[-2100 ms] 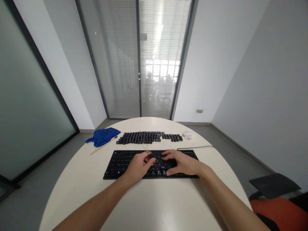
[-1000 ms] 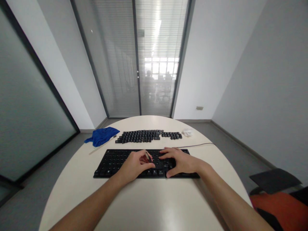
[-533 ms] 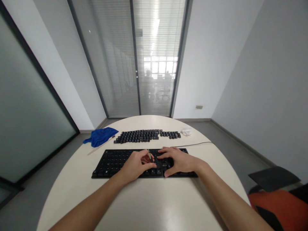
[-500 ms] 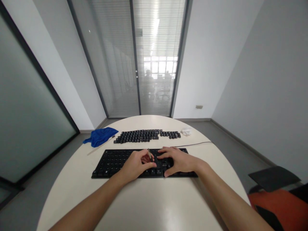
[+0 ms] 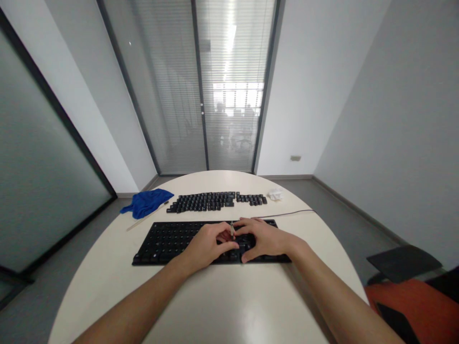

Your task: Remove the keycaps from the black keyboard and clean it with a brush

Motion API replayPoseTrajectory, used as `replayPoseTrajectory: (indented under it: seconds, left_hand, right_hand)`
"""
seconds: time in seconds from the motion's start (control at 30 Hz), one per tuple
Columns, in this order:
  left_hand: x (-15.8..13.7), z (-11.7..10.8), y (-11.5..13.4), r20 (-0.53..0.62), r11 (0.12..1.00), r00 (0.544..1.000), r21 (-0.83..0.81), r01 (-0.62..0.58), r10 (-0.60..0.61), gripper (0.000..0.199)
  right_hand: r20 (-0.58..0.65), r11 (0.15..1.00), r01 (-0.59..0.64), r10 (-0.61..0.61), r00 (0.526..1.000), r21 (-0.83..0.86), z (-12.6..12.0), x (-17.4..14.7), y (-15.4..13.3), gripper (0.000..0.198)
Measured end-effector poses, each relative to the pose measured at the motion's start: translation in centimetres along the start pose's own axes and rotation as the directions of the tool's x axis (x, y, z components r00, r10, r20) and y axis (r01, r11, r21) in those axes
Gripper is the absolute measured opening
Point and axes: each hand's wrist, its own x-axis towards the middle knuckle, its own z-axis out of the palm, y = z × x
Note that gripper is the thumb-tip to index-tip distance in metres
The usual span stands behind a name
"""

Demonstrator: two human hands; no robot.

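Note:
A black keyboard [image 5: 167,243] lies on the table with many of its keycaps off. Over its right half, my left hand [image 5: 206,244] is closed around a small, slim, greyish metal tool [image 5: 232,230], held nearly upright; its lower end is too small to make out. My right hand [image 5: 267,238] rests on the keyboard's right end, thumb and fingers spread apart, its fingertips close to the tool. Behind the keyboard, loose black keycaps [image 5: 201,201] lie in rows, with a smaller group of keycaps [image 5: 253,198] to their right.
A blue cloth [image 5: 148,202] lies at the table's far left, a thin brush [image 5: 145,220] beside it. Crumpled white tissue [image 5: 275,194] sits at the far right, near the keyboard's cable [image 5: 290,212]. An orange chair [image 5: 416,301] stands beyond the round table's [image 5: 215,306] right edge.
My left hand has moved slightly right with the metal tool, which now stands closer to my right fingertips. My right hand stays on the keyboard. The whole view has shifted a little.

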Motion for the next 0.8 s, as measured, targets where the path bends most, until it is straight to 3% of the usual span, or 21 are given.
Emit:
replayPoseTrajectory:
  seconds: [0.17, 0.47, 0.6, 0.8]
  left_hand:
    - [-0.3, 0.4, -0.7, -0.078, 1.0, 0.997, 0.019, -0.019, 0.02, 0.019]
    - [0.1, 1.5, -0.6, -0.097, 0.986, 0.991, 0.145, -0.078, 0.093, 0.025]
    - [0.3, 2.1, -0.4, -0.058, 0.96, 0.989, 0.253, -0.119, 0.138, 0.022]
    - [0.4, 2.4, -0.2, 0.03, 0.934, 0.985, 0.312, -0.173, 0.172, 0.017]
  right_hand:
    - [0.004, 1.0, 0.014, -0.014, 1.0, 0.008, -0.1, 0.0, 0.0, 0.065]
    - [-0.023, 0.998, 0.048, -0.048, 0.999, 0.026, 0.0, -0.1, -0.2, 0.054]
    - [-0.037, 0.998, 0.047, -0.046, 0.998, 0.036, 0.0, -0.2, -0.2, 0.05]
    - [-0.047, 0.997, 0.019, -0.015, 0.999, 0.08, 0.1, -0.3, 0.1, 0.061]
